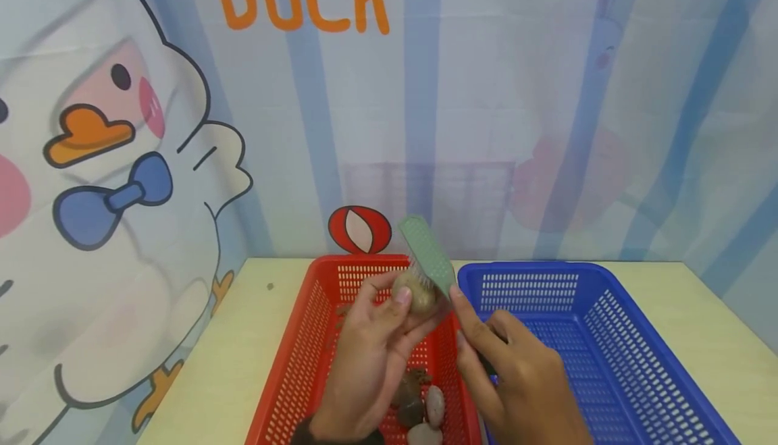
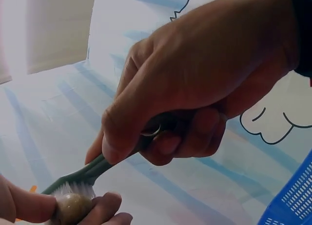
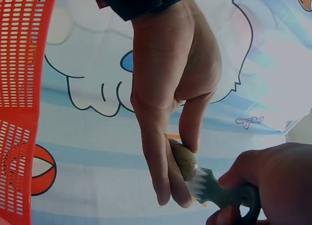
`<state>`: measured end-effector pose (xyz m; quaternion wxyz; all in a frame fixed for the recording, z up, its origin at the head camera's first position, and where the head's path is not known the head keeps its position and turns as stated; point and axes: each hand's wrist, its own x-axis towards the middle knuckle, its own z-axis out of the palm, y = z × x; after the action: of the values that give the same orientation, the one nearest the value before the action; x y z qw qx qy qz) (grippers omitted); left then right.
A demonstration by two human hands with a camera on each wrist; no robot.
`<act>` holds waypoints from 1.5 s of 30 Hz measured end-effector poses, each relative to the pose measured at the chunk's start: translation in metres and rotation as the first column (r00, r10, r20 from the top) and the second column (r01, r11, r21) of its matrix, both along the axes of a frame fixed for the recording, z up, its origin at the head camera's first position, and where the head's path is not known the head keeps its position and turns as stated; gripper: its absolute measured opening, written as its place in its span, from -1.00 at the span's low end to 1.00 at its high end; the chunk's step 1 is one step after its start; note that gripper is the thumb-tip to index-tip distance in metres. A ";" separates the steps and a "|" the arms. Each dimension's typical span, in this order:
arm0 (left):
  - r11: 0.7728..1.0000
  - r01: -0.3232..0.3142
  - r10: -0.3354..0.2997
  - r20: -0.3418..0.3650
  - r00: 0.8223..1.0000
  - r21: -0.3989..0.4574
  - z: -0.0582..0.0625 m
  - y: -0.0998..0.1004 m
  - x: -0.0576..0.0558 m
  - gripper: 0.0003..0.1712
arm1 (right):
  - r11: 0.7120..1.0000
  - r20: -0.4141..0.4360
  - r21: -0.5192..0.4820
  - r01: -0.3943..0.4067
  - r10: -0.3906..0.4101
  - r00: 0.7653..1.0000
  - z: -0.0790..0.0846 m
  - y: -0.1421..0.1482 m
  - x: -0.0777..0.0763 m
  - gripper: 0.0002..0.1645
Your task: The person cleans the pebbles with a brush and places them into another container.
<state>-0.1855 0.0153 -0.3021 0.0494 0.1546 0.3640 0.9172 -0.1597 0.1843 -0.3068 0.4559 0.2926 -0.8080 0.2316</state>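
Observation:
A rounded, yellowish-brown stone point(image 1: 422, 300) is held up over the red basket point(image 1: 293, 340) by my left hand point(image 1: 365, 357), its thumb on the near side and fingers around it. My right hand point(image 1: 523, 374) grips the handle of a green scrubbing brush point(image 1: 430, 249), index finger stretched along its back. White bristles press against the stone's top; the left wrist view shows the bristles point(image 2: 73, 189) spread over it. In the right wrist view, the stone point(image 3: 184, 159) sits between thumb and fingers, with the brush head touching its end.
Several stones point(image 1: 435, 404) and brown clumps point(image 1: 416, 381) lie inside the red basket. A blue basket point(image 1: 647, 364) stands beside it on the right. Both are on a pale wooden table point(image 1: 206, 371), with a printed duck curtain point(image 1: 462, 94) hanging behind.

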 end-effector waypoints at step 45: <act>0.999 -0.014 0.012 0.047 0.999 0.041 0.001 -0.005 0.002 -0.57 | 0.989 0.060 0.047 -0.138 0.135 0.989 0.000 0.008 0.003 -0.45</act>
<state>-0.1836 0.0098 -0.3006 0.0486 0.1318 0.3446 0.9282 -0.1564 0.1923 -0.3066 0.4085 0.3520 -0.8043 0.2497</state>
